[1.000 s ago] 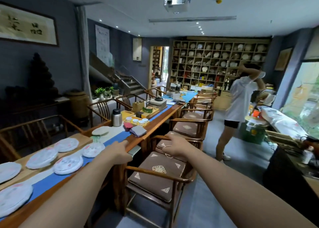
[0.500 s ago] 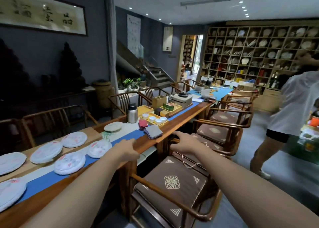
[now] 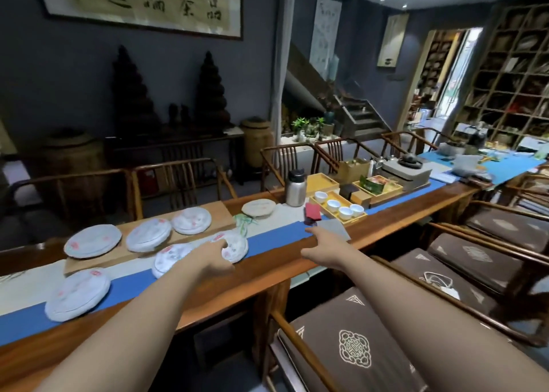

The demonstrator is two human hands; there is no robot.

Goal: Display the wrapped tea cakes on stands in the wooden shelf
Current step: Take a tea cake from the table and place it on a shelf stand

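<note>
Several round wrapped tea cakes lie on the long wooden table (image 3: pixel 267 284); one is beige (image 3: pixel 258 207), the others white with red print. My left hand (image 3: pixel 214 255) reaches over the blue runner and holds the near edge of one white tea cake (image 3: pixel 236 243), which still lies on the table, beside another cake (image 3: pixel 169 258). My right hand (image 3: pixel 323 243) hovers above the table's front edge with its fingers straight, holding nothing. The wooden shelf (image 3: pixel 511 74) stands far off at the right, its compartments blurred.
Cushioned wooden chairs (image 3: pixel 356 350) line the near side of the table at the right. A steel flask (image 3: pixel 295 191), a yellow tray of white cups (image 3: pixel 338 207), a folded grey cloth (image 3: pixel 334 228) and tea gear sit further along. More chairs stand behind the table.
The view has swung left toward the table. My left hand moved from the table edge onto a tea cake. My right hand left the chair back. The person in white is out of view.
</note>
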